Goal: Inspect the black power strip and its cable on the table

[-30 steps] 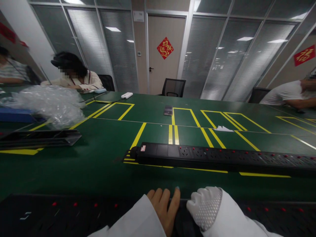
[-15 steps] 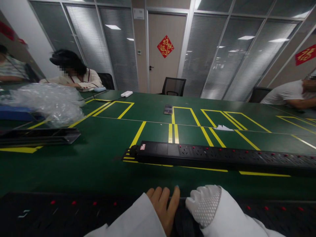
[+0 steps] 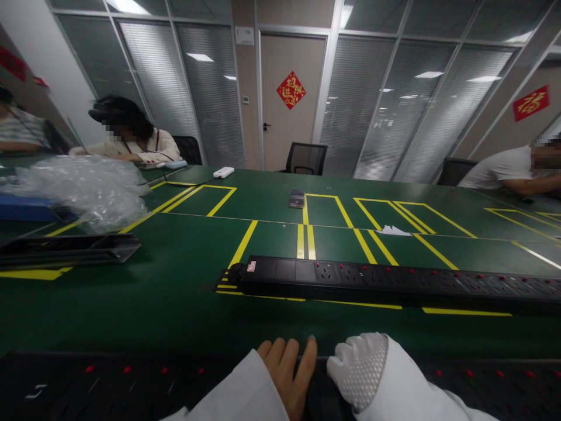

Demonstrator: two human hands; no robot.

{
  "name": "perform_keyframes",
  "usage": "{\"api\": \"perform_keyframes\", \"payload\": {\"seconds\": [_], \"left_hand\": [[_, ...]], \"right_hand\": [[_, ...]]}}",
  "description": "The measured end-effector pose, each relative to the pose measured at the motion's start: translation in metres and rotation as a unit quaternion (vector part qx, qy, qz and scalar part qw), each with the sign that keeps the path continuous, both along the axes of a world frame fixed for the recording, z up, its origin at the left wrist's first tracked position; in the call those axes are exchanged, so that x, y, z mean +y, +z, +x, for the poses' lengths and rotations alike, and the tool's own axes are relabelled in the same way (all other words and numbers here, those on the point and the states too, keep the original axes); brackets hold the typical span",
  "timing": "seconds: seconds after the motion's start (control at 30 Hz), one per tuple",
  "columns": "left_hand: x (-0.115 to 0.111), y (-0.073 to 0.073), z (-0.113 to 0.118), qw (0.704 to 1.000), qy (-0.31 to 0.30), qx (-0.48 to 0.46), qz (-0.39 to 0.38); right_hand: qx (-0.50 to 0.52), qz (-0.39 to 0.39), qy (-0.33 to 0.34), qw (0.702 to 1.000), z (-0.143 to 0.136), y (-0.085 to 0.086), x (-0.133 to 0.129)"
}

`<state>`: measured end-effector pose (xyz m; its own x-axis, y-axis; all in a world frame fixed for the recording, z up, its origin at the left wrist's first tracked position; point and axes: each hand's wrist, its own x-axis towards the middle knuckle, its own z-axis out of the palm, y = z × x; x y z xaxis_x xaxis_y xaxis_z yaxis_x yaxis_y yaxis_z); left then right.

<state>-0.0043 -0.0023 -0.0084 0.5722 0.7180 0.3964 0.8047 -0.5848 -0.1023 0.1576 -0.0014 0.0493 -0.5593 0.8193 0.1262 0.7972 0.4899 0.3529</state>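
Observation:
A long black power strip (image 3: 144,389) with red switches lies across the bottom of the head view, along the near table edge. My left hand (image 3: 287,374), bare, lies over its middle, fingers bent over the far edge. Close beside it, my right hand (image 3: 362,368), in a white textured glove, is closed in a fist over the same strip. A dark object (image 3: 326,394) shows between the hands; its kind and whatever the right fingers hold are hidden. Beyond them lies a second black power strip (image 3: 372,280) with sockets, red switches and a small label.
Yellow tape outlines mark the green table (image 3: 175,304). At left are clear plastic wrapping (image 3: 87,190), a blue box (image 3: 26,207) and a dark channel-shaped piece (image 3: 74,250). A phone-like object (image 3: 297,199) and crumpled white paper (image 3: 394,230) lie farther back. Other people sit around the table.
The whole view has shifted slightly, so everything sits a little lower and to the left in the frame. Both hands keep the same pose on the near strip.

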Motion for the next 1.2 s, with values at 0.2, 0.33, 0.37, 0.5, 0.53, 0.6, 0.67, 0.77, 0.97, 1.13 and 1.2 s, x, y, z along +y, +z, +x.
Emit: {"api": "perform_keyframes", "payload": {"seconds": [0.2, 0.33, 0.37, 0.5, 0.53, 0.6, 0.67, 0.77, 0.97, 1.13, 1.2], "left_hand": [[0.000, 0.002, -0.001, 1.000, 0.001, 0.016, -0.009], [0.000, 0.004, -0.001, 1.000, 0.003, 0.018, -0.011], [0.000, 0.003, 0.000, 1.000, 0.005, 0.015, -0.010], [-0.001, 0.003, 0.000, 1.000, 0.007, 0.003, 0.003], [-0.001, 0.003, 0.000, 1.000, 0.009, 0.000, 0.005], [-0.001, 0.004, 0.000, 1.000, 0.010, 0.001, 0.002], [-0.001, 0.005, 0.000, 1.000, 0.007, 0.004, -0.010], [-0.001, 0.006, 0.000, 1.000, 0.000, 0.001, -0.017], [-0.001, 0.004, 0.000, 1.000, 0.006, -0.001, -0.015], [0.000, 0.000, 0.000, 1.000, 0.001, -0.004, -0.002], [0.000, -0.002, 0.000, 1.000, 0.007, -0.009, 0.000]], "right_hand": [[0.017, -0.005, 0.041, 0.999, 0.006, -0.001, 0.002], [0.025, 0.000, 0.042, 0.999, 0.008, -0.003, 0.003], [0.028, 0.006, 0.041, 0.999, 0.008, -0.004, 0.003], [0.047, 0.046, 0.050, 0.997, 0.008, -0.013, 0.005], [0.055, 0.062, 0.053, 0.995, 0.008, -0.015, 0.005], [0.074, 0.090, 0.056, 0.992, 0.008, -0.019, 0.006], [0.082, 0.099, 0.057, 0.990, 0.008, -0.021, 0.007], [0.072, 0.069, 0.046, 0.994, 0.008, -0.016, 0.005], [0.045, 0.033, 0.001, 0.998, 0.005, -0.010, 0.002], [0.015, 0.004, -0.031, 0.999, 0.006, -0.015, 0.003], [0.014, 0.006, -0.031, 0.999, 0.006, -0.015, 0.003]]}}
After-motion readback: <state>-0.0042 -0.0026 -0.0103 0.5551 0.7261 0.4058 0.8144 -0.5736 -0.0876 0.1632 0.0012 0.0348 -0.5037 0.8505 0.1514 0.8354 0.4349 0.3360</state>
